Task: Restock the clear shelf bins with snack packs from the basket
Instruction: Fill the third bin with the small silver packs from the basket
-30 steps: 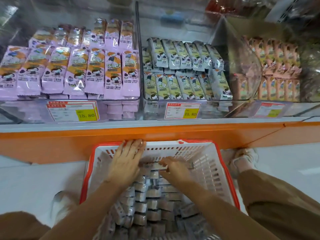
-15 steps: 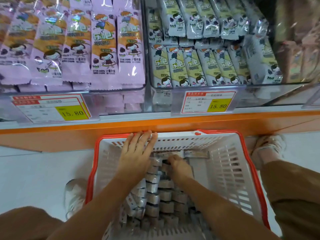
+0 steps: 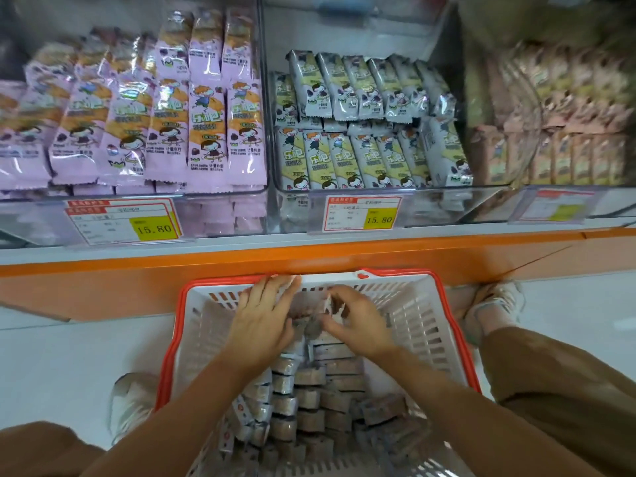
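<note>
Shop shelf (image 3: 137,266), basket (image 3: 421,325) below | left hand (image 3: 265,321) fingers flat on snack packs (image 3: 309,376) | right hand (image 3: 358,325) fingers pinching one pack (image 3: 333,306)

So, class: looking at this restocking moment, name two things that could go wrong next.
1. The right hand pinches loose small grey snack packs from the white red-rimmed plastic basket; some may slip out when lifted.
2. The clear plastic middle bin already looks stacked to its front lip, so added packs could slide off.
</note>
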Action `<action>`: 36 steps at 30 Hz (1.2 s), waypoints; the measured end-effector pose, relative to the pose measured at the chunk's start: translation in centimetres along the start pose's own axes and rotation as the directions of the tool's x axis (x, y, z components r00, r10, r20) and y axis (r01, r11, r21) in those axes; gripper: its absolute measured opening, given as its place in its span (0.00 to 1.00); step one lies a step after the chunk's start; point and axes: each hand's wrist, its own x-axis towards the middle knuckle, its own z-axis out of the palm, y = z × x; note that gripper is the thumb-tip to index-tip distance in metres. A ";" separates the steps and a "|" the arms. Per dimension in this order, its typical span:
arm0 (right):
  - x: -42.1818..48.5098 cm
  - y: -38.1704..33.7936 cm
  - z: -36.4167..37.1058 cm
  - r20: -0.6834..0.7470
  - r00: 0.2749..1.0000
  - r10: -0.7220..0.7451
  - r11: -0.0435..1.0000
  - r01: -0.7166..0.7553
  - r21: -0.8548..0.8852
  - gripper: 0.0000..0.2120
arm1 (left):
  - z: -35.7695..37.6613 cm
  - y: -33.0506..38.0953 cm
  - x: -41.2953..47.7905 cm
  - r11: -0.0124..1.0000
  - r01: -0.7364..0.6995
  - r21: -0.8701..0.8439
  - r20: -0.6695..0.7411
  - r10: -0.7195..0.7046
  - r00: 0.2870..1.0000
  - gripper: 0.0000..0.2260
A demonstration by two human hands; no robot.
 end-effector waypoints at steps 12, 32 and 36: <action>-1.6 -5.7 -8.8 -0.125 0.988 -0.089 0.961 0.119 0.251 0.27 | -6.1 6.5 4.6 0.543 0.209 -0.813 0.137 -0.170 0.976 0.15; 0.3 -16.2 -16.2 -0.479 0.818 -0.318 0.895 0.426 0.134 0.10 | -13.7 4.9 5.7 0.988 -0.013 0.152 -0.591 0.101 0.800 0.24; 5.4 -18.9 -16.0 -0.499 0.837 -0.224 0.954 0.294 0.065 0.08 | -14.7 3.7 5.9 0.969 0.089 0.229 -0.519 0.044 0.853 0.29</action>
